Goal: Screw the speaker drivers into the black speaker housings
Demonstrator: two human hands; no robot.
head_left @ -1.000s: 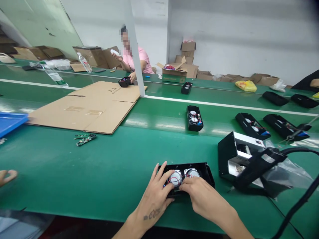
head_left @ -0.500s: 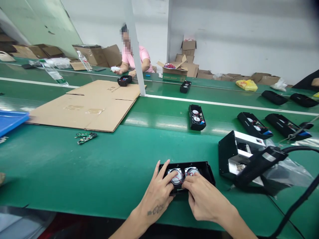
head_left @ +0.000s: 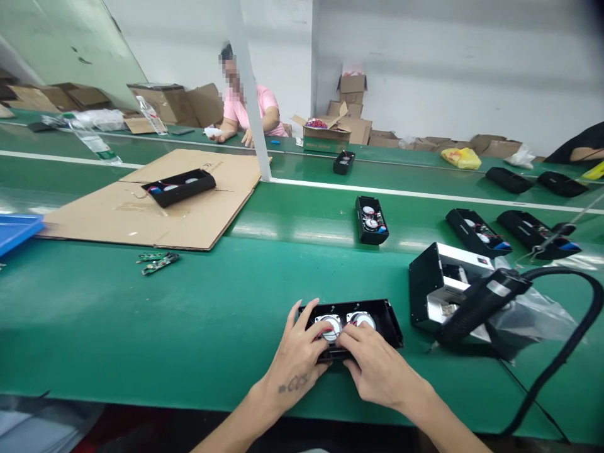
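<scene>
A black open speaker housing (head_left: 384,316) with two round silver drivers and red wires lies on the green bench right in front of me. My left hand (head_left: 297,358) rests on its left end with fingers spread over the left driver. My right hand (head_left: 372,368) presses on the front edge near the middle, fingertips at the wires between the drivers. Both hands are on the housing, which stays flat on the bench.
A black and silver box (head_left: 441,286) with a black handheld tool (head_left: 481,302) and thick cable sits to my right. More open housings (head_left: 371,220) lie on the belt, one housing (head_left: 179,187) on flattened cardboard (head_left: 141,217). Small circuit boards (head_left: 158,261) lie left. A person in pink (head_left: 257,113) works opposite.
A black housing has appeared on the cardboard at the left. The hand at the far left edge is gone. My hands shifted slightly on the housing; the view moved a little.
</scene>
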